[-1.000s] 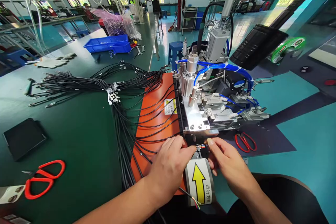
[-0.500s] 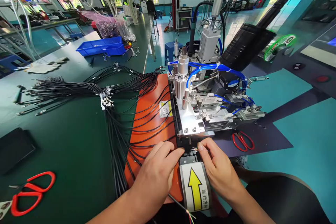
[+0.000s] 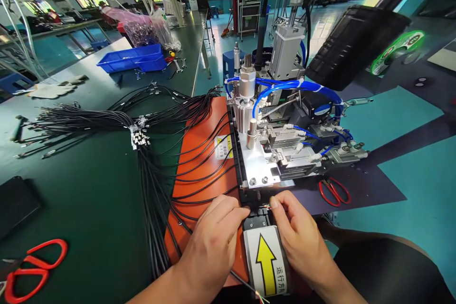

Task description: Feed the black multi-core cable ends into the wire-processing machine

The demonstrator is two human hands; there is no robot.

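Observation:
Both of my hands meet at the black feed slot [image 3: 258,216] at the front of a pneumatic machine [image 3: 256,166]. My left hand [image 3: 215,237] is closed, its thumb and fingertips at the slot's left side around a black cable mostly hidden by the hand. On the right side, my right hand [image 3: 299,230] pinches the thin wire ends [image 3: 266,207] between thumb and forefinger. Below the slot is a label with a yellow arrow [image 3: 266,266]. Another cable end with stripped coloured wires [image 3: 261,296] sticks out beneath my left hand.
Several black cables [image 3: 153,218] run across the orange plate [image 3: 199,152] to a bundle on the green table. Red-handled scissors [image 3: 35,266] lie at the left, red snips [image 3: 334,192] at the right. A blue bin [image 3: 133,58] stands farther back. A black cylinder [image 3: 356,47] overhangs the machine.
The view has shifted slightly, so the machine's upper parts appear larger and the scissors lie farther left. Both hands keep nearly the same pose at the slot.

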